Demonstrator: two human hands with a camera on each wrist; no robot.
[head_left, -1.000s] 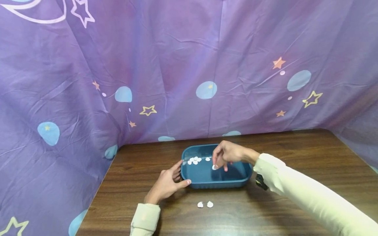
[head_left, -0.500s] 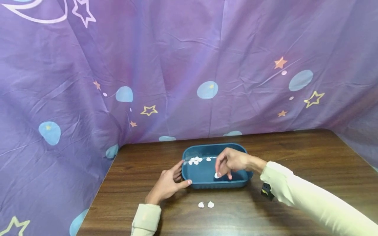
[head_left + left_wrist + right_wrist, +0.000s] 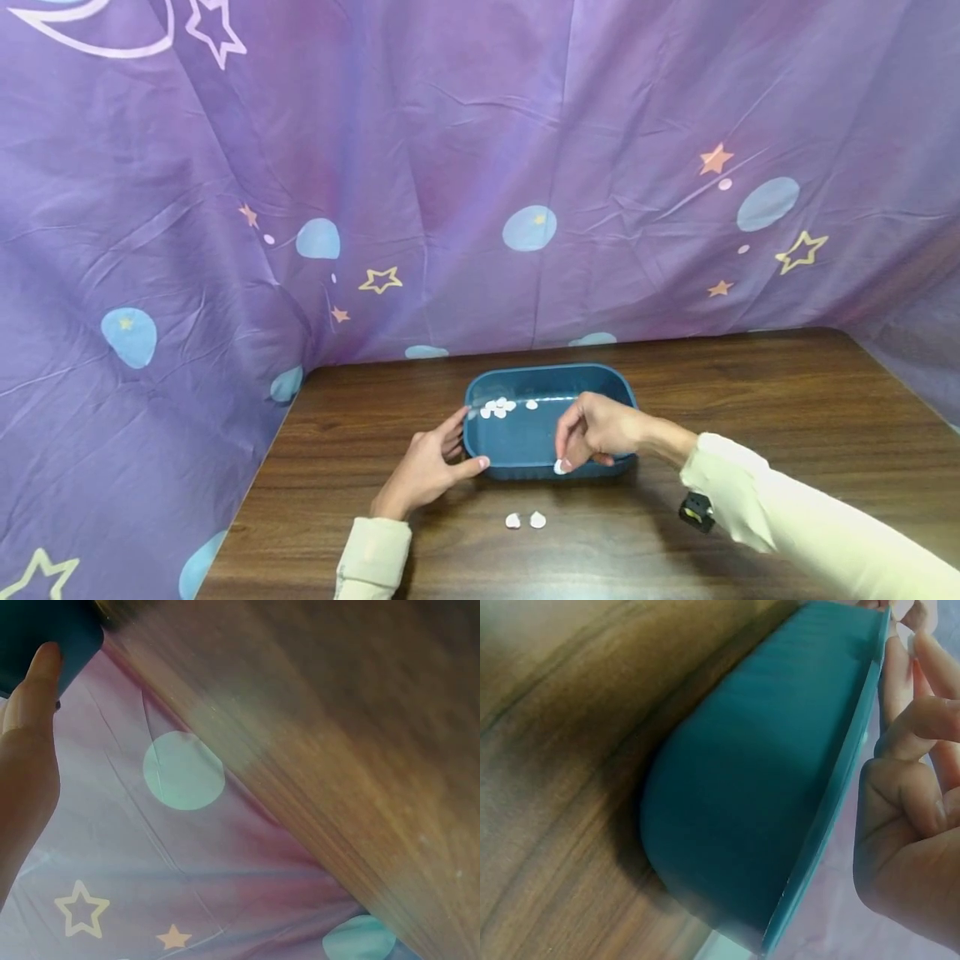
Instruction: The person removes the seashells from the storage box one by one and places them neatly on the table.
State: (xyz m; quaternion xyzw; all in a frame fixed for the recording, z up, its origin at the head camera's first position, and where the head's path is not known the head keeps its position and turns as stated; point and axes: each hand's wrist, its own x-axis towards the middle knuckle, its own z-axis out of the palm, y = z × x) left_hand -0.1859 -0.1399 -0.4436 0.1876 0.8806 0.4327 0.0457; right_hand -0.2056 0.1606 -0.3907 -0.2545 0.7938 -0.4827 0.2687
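A blue plastic basin point(image 3: 517, 465) sits on the wooden table. My left hand point(image 3: 423, 468) holds its left end, thumb on the near rim and the other fingers at the left side. Between thumb and fingertips, my right hand point(image 3: 596, 432) pinches a small flat white piece point(image 3: 560, 467) at the basin's near rim. In the right wrist view the right hand point(image 3: 922, 787) is beside the rim with its other fingers bent. Several similar white pieces point(image 3: 498, 407) lie clustered inside the basin at left, and a single white piece point(image 3: 532, 404) lies apart from them.
Two white pieces, one at left point(image 3: 513, 521) and one at right point(image 3: 537, 520), lie on the table point(image 3: 300, 533) in front of the basin. A purple patterned curtain point(image 3: 450, 167) hangs behind the table and along its sides.
My right hand has moved toward me and slightly right, carrying the white piece from over the basin's middle to its near rim. The left hand stays at the basin's left end.
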